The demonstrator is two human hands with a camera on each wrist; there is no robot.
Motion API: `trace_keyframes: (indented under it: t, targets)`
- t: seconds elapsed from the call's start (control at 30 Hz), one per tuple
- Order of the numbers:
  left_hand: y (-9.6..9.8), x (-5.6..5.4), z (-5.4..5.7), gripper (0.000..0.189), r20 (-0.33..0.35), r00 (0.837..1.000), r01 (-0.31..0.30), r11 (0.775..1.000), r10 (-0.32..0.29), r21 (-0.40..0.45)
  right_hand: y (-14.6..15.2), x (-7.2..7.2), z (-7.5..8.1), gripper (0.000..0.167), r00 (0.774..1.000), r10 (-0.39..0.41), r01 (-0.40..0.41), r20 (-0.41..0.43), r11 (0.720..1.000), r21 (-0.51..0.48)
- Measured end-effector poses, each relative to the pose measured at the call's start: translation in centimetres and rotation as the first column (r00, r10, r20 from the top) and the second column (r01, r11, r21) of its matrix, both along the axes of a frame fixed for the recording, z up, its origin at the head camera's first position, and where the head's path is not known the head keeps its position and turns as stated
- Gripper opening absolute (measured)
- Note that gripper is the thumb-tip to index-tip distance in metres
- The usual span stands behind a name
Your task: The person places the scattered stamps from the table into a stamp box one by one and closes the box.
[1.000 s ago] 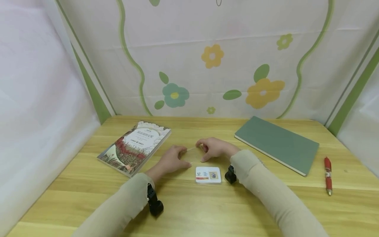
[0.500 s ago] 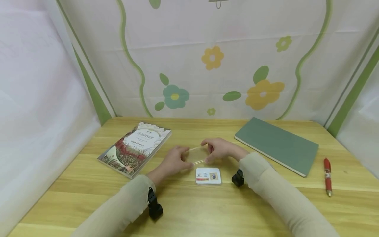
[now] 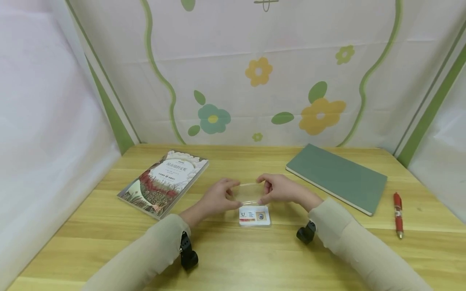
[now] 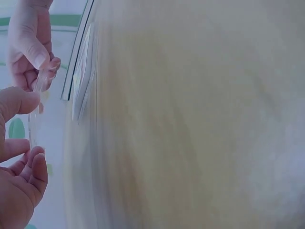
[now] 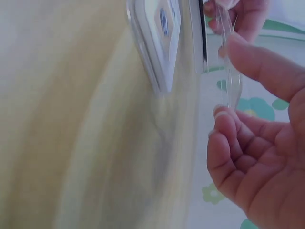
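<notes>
A thin clear plastic lid (image 3: 249, 195) is held level between both hands, slightly above the table and just behind a white card box. My left hand (image 3: 218, 197) pinches its left side between thumb and fingers. On the opposite side, my right hand (image 3: 279, 190) grips it the same way. In the right wrist view the lid (image 5: 233, 86) looks like a transparent edge-on strip between thumb and fingertips. The white card box (image 3: 254, 216), with a printed logo, a red strip and a small picture, lies flat on the table in front of the lid.
On the left of the wooden table (image 3: 233, 254) lies an illustrated paperback book (image 3: 164, 182). A green hardcover notebook (image 3: 336, 178) is at the back right, with a red pen (image 3: 398, 214) beside it. A flower-printed curtain (image 3: 233, 72) stands behind the table.
The right hand has moved right and the left hand slightly right. The lid has shifted toward the card box, and its near edge now lines up with the box's back edge.
</notes>
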State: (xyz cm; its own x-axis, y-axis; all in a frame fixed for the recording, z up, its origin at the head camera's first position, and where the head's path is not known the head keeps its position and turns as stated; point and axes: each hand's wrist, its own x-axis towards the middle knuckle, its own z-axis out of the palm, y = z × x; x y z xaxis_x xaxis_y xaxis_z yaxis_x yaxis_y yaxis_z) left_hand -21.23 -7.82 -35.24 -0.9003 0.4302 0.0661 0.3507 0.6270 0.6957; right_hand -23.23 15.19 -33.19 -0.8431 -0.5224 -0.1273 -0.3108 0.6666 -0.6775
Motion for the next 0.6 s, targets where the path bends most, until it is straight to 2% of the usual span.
trace_keyframes:
  t: [0.27, 0.6]
  targets:
    - [0.2, 0.9, 0.5, 0.063, 0.021, 0.997, 0.078, 0.997, -0.078, 0.011, 0.2, 2.0, 0.1, 0.066, 0.997, -0.079, 0.079, -0.003, 0.997, -0.023]
    - [0.4, 2.1, 0.7, 0.063, 0.035, 0.988, 0.15, 0.989, -0.149, -0.017, 0.4, 4.1, -0.7, 0.066, 0.991, -0.131, 0.132, 0.018, 0.99, -0.053]
